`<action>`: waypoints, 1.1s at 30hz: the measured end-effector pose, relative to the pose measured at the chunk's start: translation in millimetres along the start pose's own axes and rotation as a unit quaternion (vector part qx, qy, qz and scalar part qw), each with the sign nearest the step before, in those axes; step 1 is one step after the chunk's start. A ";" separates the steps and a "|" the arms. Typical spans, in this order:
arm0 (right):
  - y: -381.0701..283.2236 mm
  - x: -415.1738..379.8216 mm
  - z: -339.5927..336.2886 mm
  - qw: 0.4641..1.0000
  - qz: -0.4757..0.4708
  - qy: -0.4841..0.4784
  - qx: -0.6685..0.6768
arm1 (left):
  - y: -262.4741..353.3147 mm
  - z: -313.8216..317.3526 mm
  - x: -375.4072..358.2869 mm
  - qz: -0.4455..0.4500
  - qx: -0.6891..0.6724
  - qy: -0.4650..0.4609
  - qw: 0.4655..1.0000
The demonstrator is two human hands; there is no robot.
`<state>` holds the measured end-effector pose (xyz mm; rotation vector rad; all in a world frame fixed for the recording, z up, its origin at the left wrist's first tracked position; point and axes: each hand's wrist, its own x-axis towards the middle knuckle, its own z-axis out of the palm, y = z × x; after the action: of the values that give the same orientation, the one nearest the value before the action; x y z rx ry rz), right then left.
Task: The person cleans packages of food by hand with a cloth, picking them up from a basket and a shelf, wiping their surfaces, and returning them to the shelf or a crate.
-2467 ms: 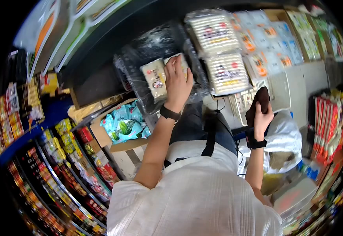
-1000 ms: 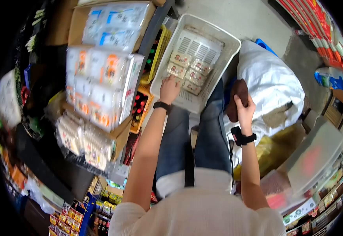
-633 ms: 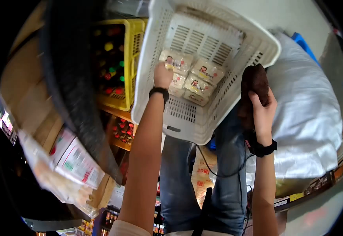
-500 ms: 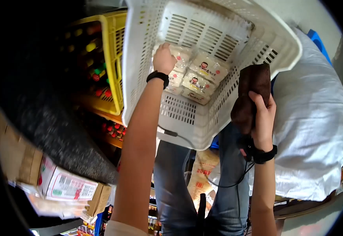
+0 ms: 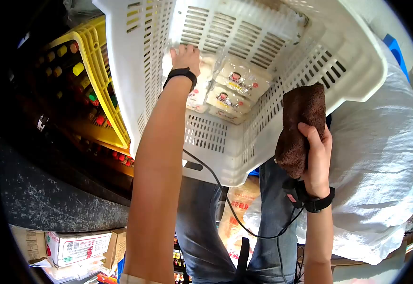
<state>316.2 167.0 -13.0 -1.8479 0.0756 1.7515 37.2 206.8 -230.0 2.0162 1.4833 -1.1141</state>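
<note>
My left hand [image 5: 186, 58] reaches into a white plastic crate [image 5: 121, 71]. Its fingers are spread over the back-left packets, and the fingertips rest on clear wrapping. Beside it, white packets [image 5: 242, 78] in clear plastic, printed with a small cartoon face, lie in two rows on the crate's bottom. My right hand [image 5: 317, 151] is closed round a folded dark brown cloth [image 5: 303, 118], with the thumb on top. The cloth stands in front of the crate's right wall. Each wrist wears a black band.
A yellow crate [image 5: 90, 52] of bottles with coloured caps stands to the left. At the right lies a large white woven sack [image 5: 374, 156]. A black cable [image 5: 225, 199] hangs across my legs below the crate. Cardboard boxes [image 5: 81, 248] sit at the lower left.
The view has shifted, bringing the crate larger and farther left. My left hand's fingers have spread out over the packets. My right hand keeps hold of the brown cloth.
</note>
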 end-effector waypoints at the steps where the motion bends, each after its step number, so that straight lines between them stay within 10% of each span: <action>1: -3.4 -1.4 1.3 1.000 -0.001 -0.006 -0.006 | 2.9 0.8 0.8 -0.004 0.023 -0.004 1.000; 9: -11.4 -5.9 -1.5 1.000 0.020 0.018 0.007 | -4.8 -0.4 -24.8 0.107 0.044 0.079 0.990; 11: -7.1 -9.8 -1.4 1.000 0.008 0.025 -0.001 | -9.4 -7.0 -32.1 0.100 -0.033 -0.040 0.994; 19: -15.3 -55.4 10.2 0.999 -0.024 -0.006 -0.021 | -23.5 -25.4 -114.6 0.040 -0.222 0.174 0.958; 29: -95.2 -205.7 50.7 0.967 -0.186 -0.092 -0.148 | -0.6 -205.4 -434.2 -0.196 -0.676 0.262 0.660; 33: -108.4 -249.7 71.3 0.939 -0.224 -0.159 -0.208 | 0.8 -242.8 -562.7 -0.202 -0.657 0.292 0.665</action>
<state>265.0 201.9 261.4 -1.6424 -0.8362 1.7884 58.8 38.0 358.8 0.9160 2.0985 0.6513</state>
